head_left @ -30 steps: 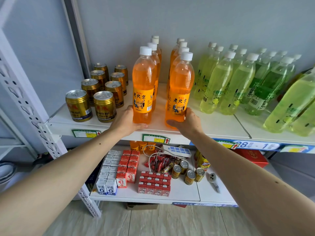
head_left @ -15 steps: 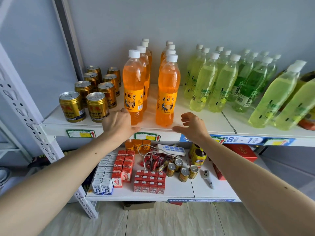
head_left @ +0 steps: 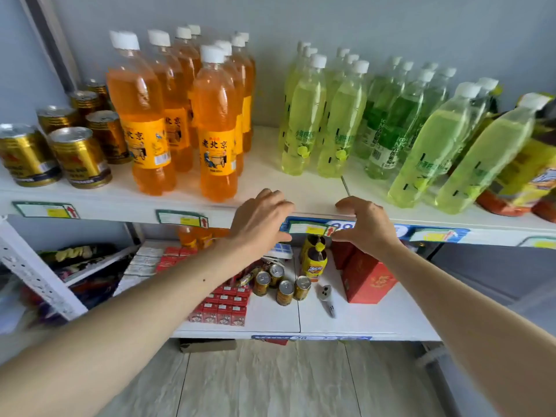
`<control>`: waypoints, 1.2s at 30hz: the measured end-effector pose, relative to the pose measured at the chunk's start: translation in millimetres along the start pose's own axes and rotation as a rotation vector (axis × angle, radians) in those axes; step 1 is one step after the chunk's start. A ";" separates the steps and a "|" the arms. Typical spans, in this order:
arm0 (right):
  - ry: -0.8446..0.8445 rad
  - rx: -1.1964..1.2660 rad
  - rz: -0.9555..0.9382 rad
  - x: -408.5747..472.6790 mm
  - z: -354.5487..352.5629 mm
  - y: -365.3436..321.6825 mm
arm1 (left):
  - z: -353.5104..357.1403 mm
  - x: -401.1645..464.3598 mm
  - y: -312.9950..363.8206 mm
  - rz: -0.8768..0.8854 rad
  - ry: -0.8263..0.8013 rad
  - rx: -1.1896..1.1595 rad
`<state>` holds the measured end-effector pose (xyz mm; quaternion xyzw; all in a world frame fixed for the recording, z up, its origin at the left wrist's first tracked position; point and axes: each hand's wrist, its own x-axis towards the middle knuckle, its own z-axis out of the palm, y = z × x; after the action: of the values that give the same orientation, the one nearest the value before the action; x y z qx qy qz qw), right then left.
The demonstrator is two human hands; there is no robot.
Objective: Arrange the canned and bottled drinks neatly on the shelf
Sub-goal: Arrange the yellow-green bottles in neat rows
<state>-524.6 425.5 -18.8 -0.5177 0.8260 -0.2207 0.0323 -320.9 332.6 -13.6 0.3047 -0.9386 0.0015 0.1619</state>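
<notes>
Left hand (head_left: 261, 224), right hand (head_left: 365, 225): fingers loosely curled, grasping nothing, near shelf (head_left: 301, 191) front edge. Smooth plastic orange bottles (head_left: 215, 121) left; ribbed gold cans (head_left: 79, 158) far left.

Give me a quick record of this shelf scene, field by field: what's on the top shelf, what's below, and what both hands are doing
top shelf: gold cans left, orange bottles middle, green bottles right
lower shelf: small cans, red cartons, red box
left hand: fingers loosely curled, holding nothing, at shelf edge
right hand: same, beside it
</notes>
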 end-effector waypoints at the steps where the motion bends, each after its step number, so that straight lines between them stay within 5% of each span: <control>1: -0.009 0.004 -0.022 3.1 -0.1 7.2 | 7.1 9.1 7.4 -0.012 -0.004 0.017; 20: 0.126 0.067 -0.172 18.7 15.4 37.5 | 30.6 37.7 20.7 -0.241 0.034 0.133; 29: -0.070 0.039 -0.177 27.9 -16.2 25.4 | -4.0 50.4 10.7 -0.247 -0.217 -0.066; 36: 0.054 0.180 -0.175 70.8 -77.4 -20.4 | -28.7 92.9 -0.8 -0.320 -0.067 -0.351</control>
<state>-561.9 382.0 71.4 -0.5765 0.7551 -0.3100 0.0371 -382.5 281.8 41.8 0.4165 -0.8691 -0.1976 0.1792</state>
